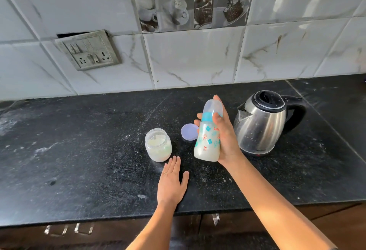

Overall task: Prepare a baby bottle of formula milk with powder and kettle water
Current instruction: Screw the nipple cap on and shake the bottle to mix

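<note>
My right hand [227, 136] grips a capped baby bottle [208, 138] with blue and red prints, held above the counter and tilted slightly left. White milk fills its lower part. My left hand [172, 180] lies flat on the black counter [89, 160], fingers straight, just in front of an open jar of white powder [158, 144]. The jar's lilac lid [189, 131] lies on the counter behind the bottle. A steel kettle [261, 123] with a black lid and handle stands to the right of the bottle.
The counter is dusted with white powder specks. A tiled wall with a switch and socket plate [89, 51] rises behind it. Dark drawers with metal handles [69, 230] run under the front edge.
</note>
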